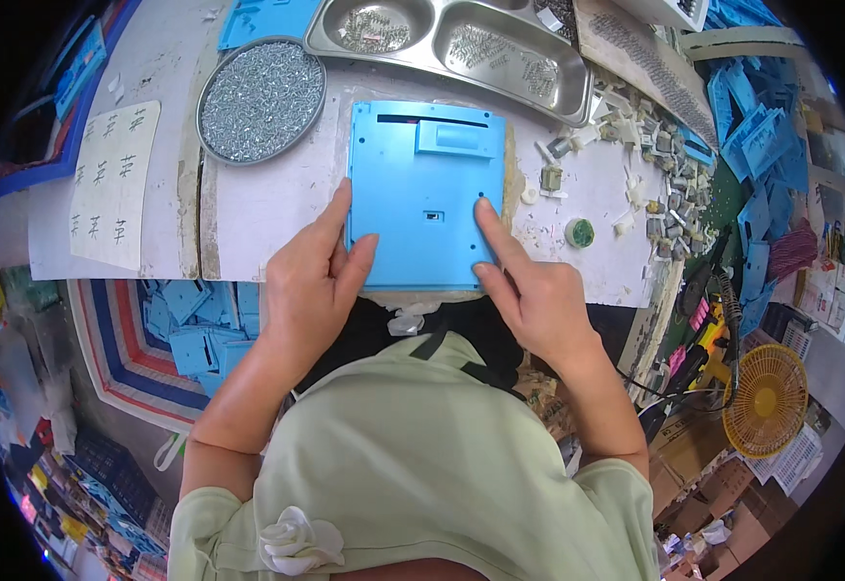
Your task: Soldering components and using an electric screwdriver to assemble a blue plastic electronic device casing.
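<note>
A flat, square blue plastic casing [413,179] lies at the near edge of the worktable, its face turned up. It has a long dark slot near the far edge, a raised block below that, a small switch opening and several screw holes. My left hand [308,286] grips its left edge, fingers along the side and thumb at the lower left. Along the right edge, my right hand [543,300] holds the casing, index finger on the rim near a hole and thumb lower down. The undersides of both grips are hidden.
A round tray of small screws [262,102] stands left of the casing, and a steel compartment tray [509,68] holds small metal parts behind it. Loose motor-like parts [669,184] and a green-topped roll [579,232] lie right. A striped bag [117,334] holds blue casings.
</note>
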A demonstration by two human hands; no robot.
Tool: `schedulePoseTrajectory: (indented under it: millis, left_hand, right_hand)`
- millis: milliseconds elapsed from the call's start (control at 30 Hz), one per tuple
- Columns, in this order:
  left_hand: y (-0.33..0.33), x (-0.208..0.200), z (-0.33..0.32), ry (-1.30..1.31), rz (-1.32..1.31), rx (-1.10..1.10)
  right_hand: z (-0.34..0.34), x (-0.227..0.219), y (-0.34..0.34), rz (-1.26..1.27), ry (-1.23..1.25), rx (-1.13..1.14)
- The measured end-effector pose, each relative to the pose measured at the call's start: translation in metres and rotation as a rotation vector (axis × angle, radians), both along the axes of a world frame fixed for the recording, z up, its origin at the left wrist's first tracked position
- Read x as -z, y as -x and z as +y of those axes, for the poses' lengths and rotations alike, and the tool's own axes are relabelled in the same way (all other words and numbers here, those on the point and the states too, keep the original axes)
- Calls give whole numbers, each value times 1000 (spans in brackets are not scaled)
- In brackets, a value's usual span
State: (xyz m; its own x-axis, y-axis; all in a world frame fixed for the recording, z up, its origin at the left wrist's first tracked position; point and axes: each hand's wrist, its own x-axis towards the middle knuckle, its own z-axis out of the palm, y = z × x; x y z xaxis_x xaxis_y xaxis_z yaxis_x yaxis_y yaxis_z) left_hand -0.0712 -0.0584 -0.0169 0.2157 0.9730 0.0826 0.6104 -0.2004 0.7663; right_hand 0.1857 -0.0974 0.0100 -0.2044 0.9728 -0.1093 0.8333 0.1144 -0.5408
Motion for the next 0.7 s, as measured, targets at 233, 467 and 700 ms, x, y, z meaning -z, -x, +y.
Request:
schedulePoseTrajectory:
  millis: [233,467,700]
  left_hand:
    - [25,-15,20,238,-140,110]
    - [91,2,128,-372,485,-73]
    - [78,10,140,-383,244,-25]
  right_hand:
    - [34,-47,-5,-306,2,-254]
    - [101,-89,3,-459,154,-647]
    - [208,-19,102,-177,-458,-611]
